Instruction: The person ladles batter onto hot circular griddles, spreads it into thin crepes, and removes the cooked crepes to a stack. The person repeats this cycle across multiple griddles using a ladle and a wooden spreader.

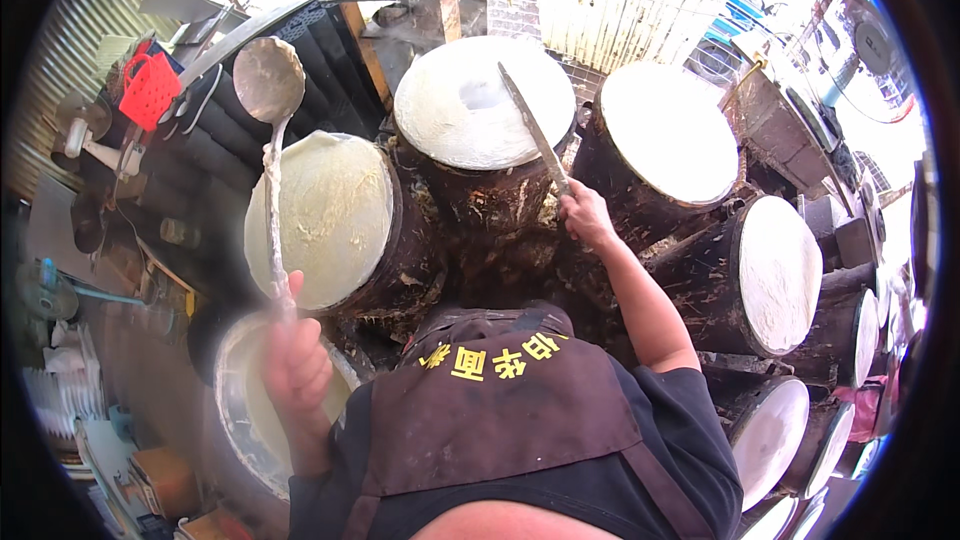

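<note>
all around, pale-topped drums (490,202), with left fingers (304,365) round a ladle (273,185), right fingers (583,212) round a knife (532,124)

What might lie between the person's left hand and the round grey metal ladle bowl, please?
In the head view, the ladle's long pale-smeared handle spans from the left hand to the ladle bowl, crossing before a dark drum's pale round top.

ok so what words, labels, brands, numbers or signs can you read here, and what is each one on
Brown apron: a row of large yellow characters; legible, but I won't copy them out.
Dark round object, upper right: any marking is too small to read.
Ladle and long blade: no lettering shows.
</note>
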A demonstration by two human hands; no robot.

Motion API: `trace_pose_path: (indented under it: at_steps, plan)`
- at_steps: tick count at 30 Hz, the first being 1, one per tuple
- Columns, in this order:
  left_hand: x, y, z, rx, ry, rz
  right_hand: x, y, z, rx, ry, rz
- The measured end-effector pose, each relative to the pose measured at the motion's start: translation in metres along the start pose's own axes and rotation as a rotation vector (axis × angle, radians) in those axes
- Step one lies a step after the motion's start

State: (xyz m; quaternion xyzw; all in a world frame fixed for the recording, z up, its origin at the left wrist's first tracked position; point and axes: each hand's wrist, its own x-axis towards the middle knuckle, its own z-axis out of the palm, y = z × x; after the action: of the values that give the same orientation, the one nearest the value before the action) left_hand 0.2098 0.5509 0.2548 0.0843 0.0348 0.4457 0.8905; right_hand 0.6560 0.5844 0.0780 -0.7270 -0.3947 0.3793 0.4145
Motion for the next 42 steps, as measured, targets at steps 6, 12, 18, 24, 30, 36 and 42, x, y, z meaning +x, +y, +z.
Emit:
trace_pose_path:
  at_steps: [6, 12, 18, 24, 30, 36, 42]
  plan:
    - [0.017, -0.026, 0.019, -0.003, 0.032, -0.030, -0.024, 0.035, 0.013, -0.367, -0.090, -0.343]
    - [0.034, -0.046, 0.028, 0.032, 0.110, -0.007, 0.022, 0.039, -0.054, -0.403, 0.012, -0.351]
    - [0.052, -0.064, 0.033, 0.037, 0.103, -0.026, 0.063, 0.024, -0.068, -0.395, 0.056, -0.316]
    - [0.069, -0.076, 0.038, 0.068, 0.082, -0.034, 0.047, 0.038, -0.079, -0.422, -0.132, -0.408]
    - [0.092, -0.089, 0.050, 0.101, 0.101, -0.060, 0.137, 0.033, -0.080, -0.516, 0.016, -0.419]
    - [0.096, -0.089, 0.046, 0.164, 0.083, -0.089, 0.115, 0.046, -0.071, -0.534, 0.052, -0.584]
    - [0.114, -0.096, 0.053, 0.172, 0.121, -0.110, 0.208, 0.021, -0.071, -0.543, 0.153, -0.467]
